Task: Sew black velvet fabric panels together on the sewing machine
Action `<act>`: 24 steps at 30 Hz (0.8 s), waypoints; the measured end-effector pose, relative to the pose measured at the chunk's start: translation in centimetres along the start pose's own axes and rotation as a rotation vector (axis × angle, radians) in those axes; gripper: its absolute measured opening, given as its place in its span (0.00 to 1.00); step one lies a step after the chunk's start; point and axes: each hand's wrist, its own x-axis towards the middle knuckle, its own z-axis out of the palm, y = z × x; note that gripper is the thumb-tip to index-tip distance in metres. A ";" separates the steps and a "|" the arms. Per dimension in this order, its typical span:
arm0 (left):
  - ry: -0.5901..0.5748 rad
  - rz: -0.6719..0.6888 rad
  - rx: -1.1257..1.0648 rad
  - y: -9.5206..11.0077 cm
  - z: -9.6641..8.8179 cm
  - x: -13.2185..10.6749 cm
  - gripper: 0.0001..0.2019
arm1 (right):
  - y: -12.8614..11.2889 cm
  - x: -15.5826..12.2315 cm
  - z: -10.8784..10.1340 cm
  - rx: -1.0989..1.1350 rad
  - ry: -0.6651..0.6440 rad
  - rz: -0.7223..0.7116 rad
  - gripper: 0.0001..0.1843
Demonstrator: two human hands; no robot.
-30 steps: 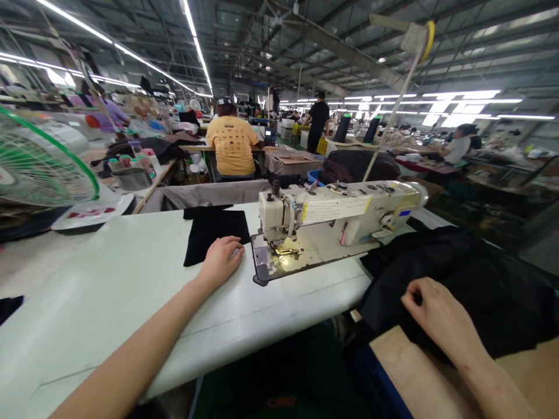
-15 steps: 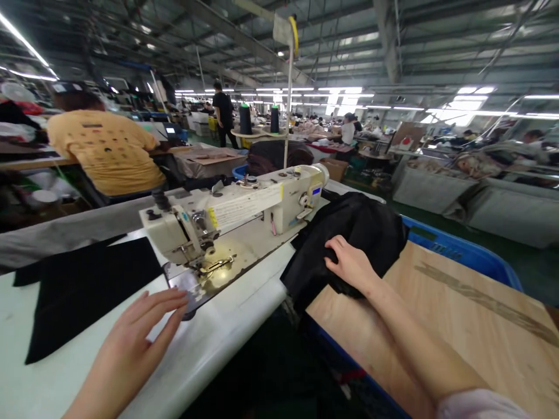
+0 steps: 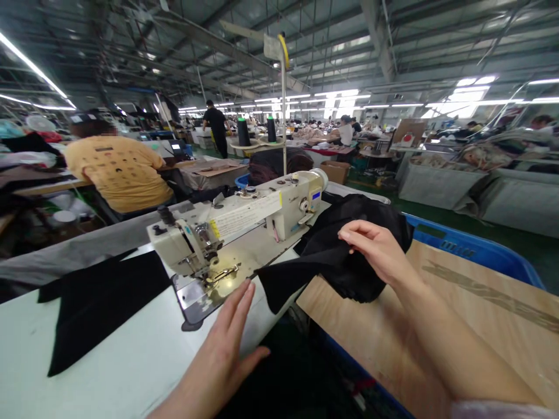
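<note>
My right hand (image 3: pixel 378 250) grips a piece of black fabric (image 3: pixel 332 262) and holds it lifted above the wooden board (image 3: pixel 458 326), just right of the sewing machine (image 3: pixel 244 224). My left hand (image 3: pixel 227 343) is open with its fingers stretched out flat, hovering at the front edge of the white table (image 3: pixel 122 366), close to the machine's needle plate (image 3: pixel 209 285). Another flat black fabric piece (image 3: pixel 96 302) lies on the table left of the machine.
A blue bin (image 3: pixel 471 250) sits under the wooden board at right. A thread stand with two dark cones (image 3: pixel 255 131) rises behind the machine. A person in a yellow shirt (image 3: pixel 120 171) sits at the bench ahead; other workers and tables fill the hall.
My right hand has lifted the black fabric off the pile and drawn it left toward the machine. My left hand has moved right along the table's front edge.
</note>
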 end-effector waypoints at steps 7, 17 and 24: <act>0.212 -0.263 -0.584 5.5 -1.3 3.6 0.20 | -3.4 -4.5 2.3 -0.173 -0.284 -0.035 0.14; -0.111 -0.048 -0.088 9.7 -8.3 1.4 0.26 | -3.4 -8.1 7.5 -0.435 -0.462 -0.509 0.48; -0.080 -0.254 -0.040 8.7 -14.0 -2.2 0.14 | -5.6 -5.7 9.6 -0.299 -0.541 -0.285 0.24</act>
